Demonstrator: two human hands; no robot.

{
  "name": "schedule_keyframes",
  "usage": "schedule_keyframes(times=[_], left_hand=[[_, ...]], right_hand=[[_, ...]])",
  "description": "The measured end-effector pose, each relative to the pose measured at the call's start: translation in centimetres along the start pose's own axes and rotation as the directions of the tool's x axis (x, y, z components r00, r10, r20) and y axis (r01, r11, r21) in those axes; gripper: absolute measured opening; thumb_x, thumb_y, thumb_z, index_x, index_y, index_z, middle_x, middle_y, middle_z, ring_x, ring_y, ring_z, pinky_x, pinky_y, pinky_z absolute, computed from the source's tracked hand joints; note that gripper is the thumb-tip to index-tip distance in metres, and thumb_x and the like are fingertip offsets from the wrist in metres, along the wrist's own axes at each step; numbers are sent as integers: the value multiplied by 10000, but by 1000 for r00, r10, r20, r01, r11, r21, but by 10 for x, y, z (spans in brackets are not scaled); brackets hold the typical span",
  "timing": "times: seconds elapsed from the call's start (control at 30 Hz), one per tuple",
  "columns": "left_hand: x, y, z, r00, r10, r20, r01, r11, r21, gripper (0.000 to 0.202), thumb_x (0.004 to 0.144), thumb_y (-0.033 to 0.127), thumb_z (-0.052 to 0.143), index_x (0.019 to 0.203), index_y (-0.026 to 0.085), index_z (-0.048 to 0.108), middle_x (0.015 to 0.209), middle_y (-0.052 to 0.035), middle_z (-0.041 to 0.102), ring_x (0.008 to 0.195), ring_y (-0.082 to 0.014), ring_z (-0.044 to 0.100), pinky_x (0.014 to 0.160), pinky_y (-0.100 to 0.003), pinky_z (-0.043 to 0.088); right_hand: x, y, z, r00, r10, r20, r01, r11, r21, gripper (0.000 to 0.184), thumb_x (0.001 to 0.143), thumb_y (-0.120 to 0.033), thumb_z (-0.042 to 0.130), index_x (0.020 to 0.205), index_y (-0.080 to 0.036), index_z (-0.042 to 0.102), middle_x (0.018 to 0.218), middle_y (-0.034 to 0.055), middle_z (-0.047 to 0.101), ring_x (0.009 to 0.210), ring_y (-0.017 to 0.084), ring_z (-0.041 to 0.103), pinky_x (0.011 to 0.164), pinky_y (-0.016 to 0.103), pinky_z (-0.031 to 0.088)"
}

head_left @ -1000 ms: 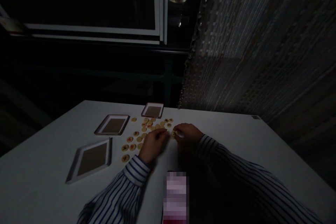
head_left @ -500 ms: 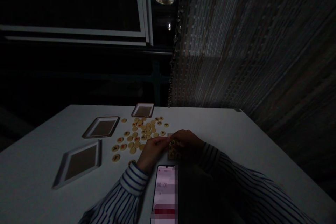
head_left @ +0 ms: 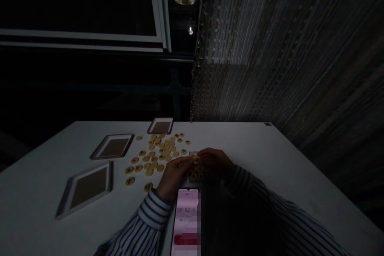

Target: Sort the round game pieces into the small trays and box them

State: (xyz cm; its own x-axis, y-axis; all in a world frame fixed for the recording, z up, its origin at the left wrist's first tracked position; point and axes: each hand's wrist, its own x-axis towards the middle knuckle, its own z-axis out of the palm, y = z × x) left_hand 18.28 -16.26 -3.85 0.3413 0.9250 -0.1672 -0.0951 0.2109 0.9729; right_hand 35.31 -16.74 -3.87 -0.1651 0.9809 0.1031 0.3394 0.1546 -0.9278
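Note:
My left hand (head_left: 175, 176) and my right hand (head_left: 217, 163) meet over a small tray (head_left: 191, 153) at the near middle of the table. Between their fingertips is a round wooden Chinese chess piece (head_left: 196, 160), held in a pinch, with its marked face showing. Below it, several black-marked pieces (head_left: 194, 176) lie in the tray. My right hand and its shadow hide much of the tray's right side. Left of my hands, many loose chess pieces (head_left: 154, 165) are scattered, some with red marks, some black, some blank side up.
A lit phone (head_left: 186, 212) with a running timer lies just in front of my hands. Three shallow framed trays (head_left: 112, 146) stand at the left and back of the white table (head_left: 240, 136). A bead curtain (head_left: 255, 48) hangs behind on the right.
The chess piece between my fingertips now shows its face more plainly, and more of the pieces in the tray below are visible. My hands have barely moved; the whole view has shifted slightly.

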Motion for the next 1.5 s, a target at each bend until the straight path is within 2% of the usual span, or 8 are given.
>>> schedule_keyframes(times=[0.17,0.33,0.5,0.63,0.8,1.0,1.27,1.5], left_hand=[[2,0,1,998,-38,56,43,996,-84,273,641,332,650,825,131,655,658,-11,629,559,-78,510,532,-188,386],[4,-3,2,997,-39,73,45,995,-89,224,645,289,655,798,126,660,603,7,614,543,-67,509,532,-178,392],[5,-5,5,996,-63,56,69,992,-106,243,653,319,642,810,134,649,589,9,619,539,-84,527,534,-199,407],[8,-5,8,996,-70,48,73,994,-75,251,644,347,640,790,143,650,598,6,630,553,-101,547,541,-213,418],[12,-5,4,999,5,48,-7,999,32,264,658,349,624,800,129,654,699,-30,667,629,-114,578,600,-221,440],[12,0,-9,997,63,-51,-53,982,181,308,647,384,624,825,134,653,787,-62,687,764,-169,613,697,-266,459],[14,-2,-18,991,120,-53,-97,945,313,289,669,377,596,827,141,653,822,-64,680,790,-175,602,730,-278,449],[14,-4,-21,991,126,-53,-104,946,306,286,656,363,603,821,135,655,823,-73,677,789,-183,605,727,-289,452]], right_hand=[[-1,-10,-7,999,-40,21,42,994,-101,289,707,-401,559,870,-179,646,904,39,667,847,177,606,797,340,468],[-5,-5,-8,993,-117,-10,111,964,-243,270,765,-337,505,951,-180,622,954,48,654,867,161,600,792,311,467],[-7,2,-9,945,-316,90,305,744,-594,277,779,-285,502,1018,-169,580,980,90,630,906,172,564,794,318,444],[-6,0,-11,915,-372,155,372,632,-680,294,778,-286,511,1037,-160,564,962,101,623,907,179,549,789,320,429],[-7,-4,-21,937,-316,150,326,636,-700,277,779,-286,502,1005,-148,584,940,95,633,881,174,560,774,299,429],[-17,15,-37,992,-75,103,128,617,-777,277,730,-257,526,976,-166,614,897,82,650,807,177,588,721,288,436],[-18,26,-43,985,83,152,74,594,-801,231,708,-268,557,911,-195,640,889,65,626,780,154,566,687,259,413],[-13,24,-44,970,164,178,56,563,-825,247,703,-273,574,936,-221,639,925,73,591,813,170,542,698,278,400]])
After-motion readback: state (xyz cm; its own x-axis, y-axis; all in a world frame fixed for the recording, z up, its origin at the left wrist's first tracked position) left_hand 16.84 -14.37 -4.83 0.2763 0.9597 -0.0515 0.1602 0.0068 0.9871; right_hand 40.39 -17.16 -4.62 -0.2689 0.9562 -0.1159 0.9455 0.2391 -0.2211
